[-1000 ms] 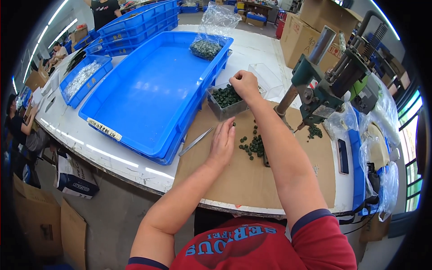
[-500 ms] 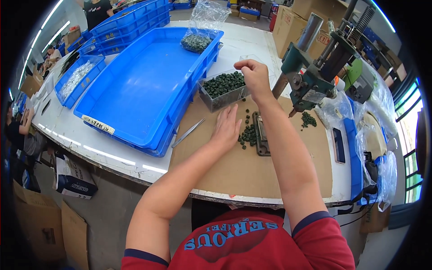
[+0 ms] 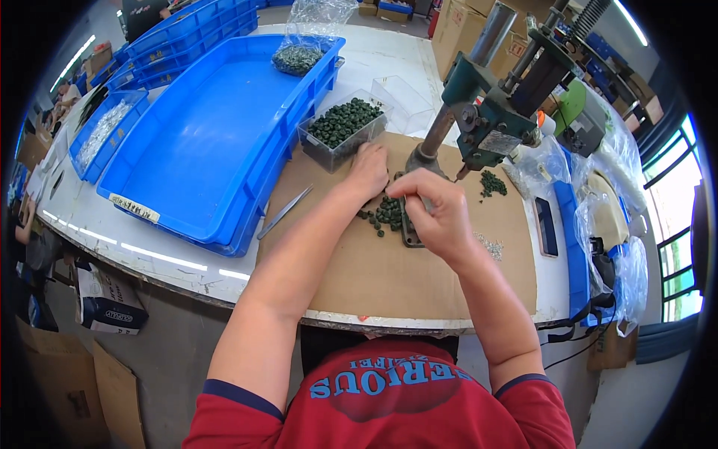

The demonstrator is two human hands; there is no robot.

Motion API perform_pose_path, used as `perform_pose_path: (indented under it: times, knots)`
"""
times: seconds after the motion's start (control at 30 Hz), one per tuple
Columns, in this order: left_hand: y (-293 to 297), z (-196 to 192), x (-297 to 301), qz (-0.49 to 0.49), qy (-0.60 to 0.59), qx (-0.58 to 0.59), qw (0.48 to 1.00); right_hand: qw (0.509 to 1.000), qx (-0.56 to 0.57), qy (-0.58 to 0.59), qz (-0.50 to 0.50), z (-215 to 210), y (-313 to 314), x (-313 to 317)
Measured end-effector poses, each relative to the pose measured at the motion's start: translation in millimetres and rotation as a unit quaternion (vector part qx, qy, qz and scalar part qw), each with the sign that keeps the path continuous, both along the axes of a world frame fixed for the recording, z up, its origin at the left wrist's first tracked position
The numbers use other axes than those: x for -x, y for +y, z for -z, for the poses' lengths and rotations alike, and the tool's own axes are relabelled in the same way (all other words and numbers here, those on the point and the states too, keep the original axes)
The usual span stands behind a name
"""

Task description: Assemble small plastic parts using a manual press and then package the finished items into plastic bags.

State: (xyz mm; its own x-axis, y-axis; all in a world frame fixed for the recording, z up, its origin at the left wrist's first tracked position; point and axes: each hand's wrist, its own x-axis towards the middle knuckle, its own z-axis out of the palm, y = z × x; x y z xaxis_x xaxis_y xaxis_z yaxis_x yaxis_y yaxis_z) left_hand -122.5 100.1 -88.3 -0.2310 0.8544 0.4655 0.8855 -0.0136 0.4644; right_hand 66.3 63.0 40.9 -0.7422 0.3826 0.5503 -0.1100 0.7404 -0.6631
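Observation:
My left hand point(image 3: 369, 172) rests on the brown board beside the near corner of a clear plastic box point(image 3: 329, 155), its fingers bent together and their tips hidden. Small dark green pieces point(image 3: 345, 122) fill that box. Nearer to me, my right hand point(image 3: 440, 212) hovers over a metal base plate point(image 3: 409, 232), thumb and forefinger pinched; whatever they hold is too small to make out. A loose pile of the same green pieces point(image 3: 387, 215) lies between the hands, left of the plate. Behind the right hand stands a green bench press point(image 3: 486, 127).
Tweezers point(image 3: 285, 212) lie left of my hands. A large blue tray point(image 3: 198, 142) fills the left, with a bag of green pieces point(image 3: 298, 60) at its far end. More green pieces point(image 3: 491, 183), clear bits point(image 3: 490, 247) and a phone point(image 3: 546, 227) lie at right.
My right hand has come down from the box toward the base plate. My left hand's spread fingers have drawn together, near the box corner. The whole view has shifted slightly.

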Motion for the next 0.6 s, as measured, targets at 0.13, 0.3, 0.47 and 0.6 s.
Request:
perform_pose_path:
  times: [0.13, 0.3, 0.47, 0.6]
  knots:
    - [-27.1, -5.3, -0.1, 0.09, -0.103, 0.026, 0.99, 1.0, 0.001, -0.007, -0.011, 11.5, -3.5, -33.3]
    - [-72.9, -29.8, -26.1, 0.149, -0.184, 0.057, 0.97, 0.999, 0.025, -0.018, 0.019, 20.6, -0.8, -66.1]
    - [-107.9, -36.3, -49.4, 0.187, -0.115, 0.018, 0.976, 0.999, 0.005, -0.031, 0.041, 33.6, -0.4, -73.6]
    - [-133.6, -43.1, -52.4, 0.219, -0.091, 0.02, 0.971, 0.999, -0.028, -0.035, 0.025, 42.2, -6.6, -68.5]
